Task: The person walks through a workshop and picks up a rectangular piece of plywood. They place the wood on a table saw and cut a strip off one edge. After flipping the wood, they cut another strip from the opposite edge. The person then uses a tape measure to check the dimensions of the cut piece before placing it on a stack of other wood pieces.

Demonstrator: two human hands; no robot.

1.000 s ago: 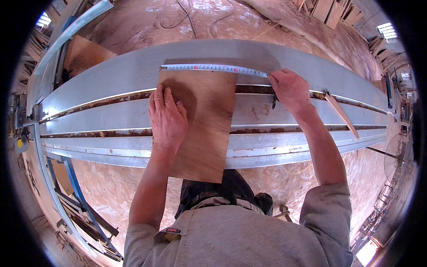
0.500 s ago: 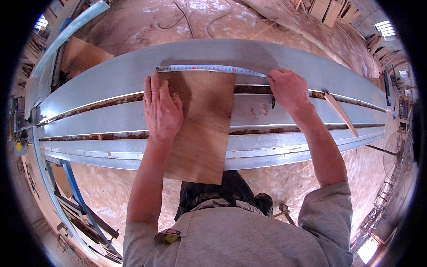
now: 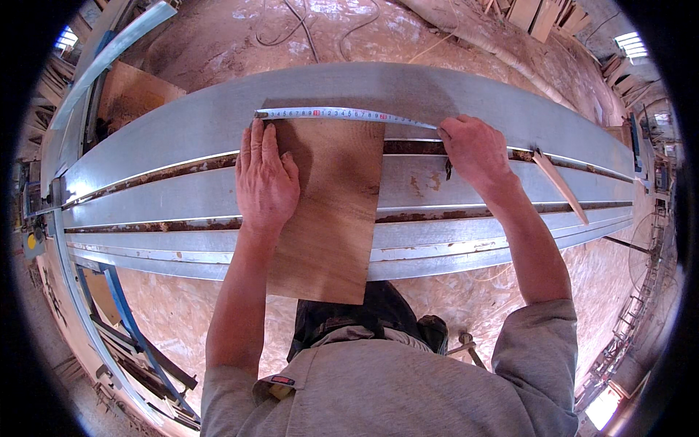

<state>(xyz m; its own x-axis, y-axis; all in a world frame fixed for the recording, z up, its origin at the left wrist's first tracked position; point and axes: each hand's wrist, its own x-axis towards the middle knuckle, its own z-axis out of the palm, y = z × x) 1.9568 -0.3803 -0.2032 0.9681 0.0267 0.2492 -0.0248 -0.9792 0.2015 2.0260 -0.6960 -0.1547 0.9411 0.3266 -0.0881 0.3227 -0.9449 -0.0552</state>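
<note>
A brown wooden board (image 3: 331,211) lies across the grey metal table (image 3: 182,131), its near end jutting past the front edge toward me. My left hand (image 3: 266,175) rests flat on the board's left side with the fingers stretched forward. Along the board's far edge runs the white blade of a tape measure (image 3: 342,113), its hooked end by my left fingertips. My right hand (image 3: 473,149) is closed around the tape's other end, to the right of the board. The tape's case is hidden in that hand, and a dark strap hangs below it.
A thin wood strip (image 3: 559,186) lies slantwise on the table to the right. Two long rusty slots (image 3: 175,166) run along the tabletop. Black cables (image 3: 309,33) lie on the dusty floor beyond. A metal rail (image 3: 113,58) stands at the far left.
My left fingers have drawn closer together beside the tape's end. The tape and my right hand have hardly moved.
</note>
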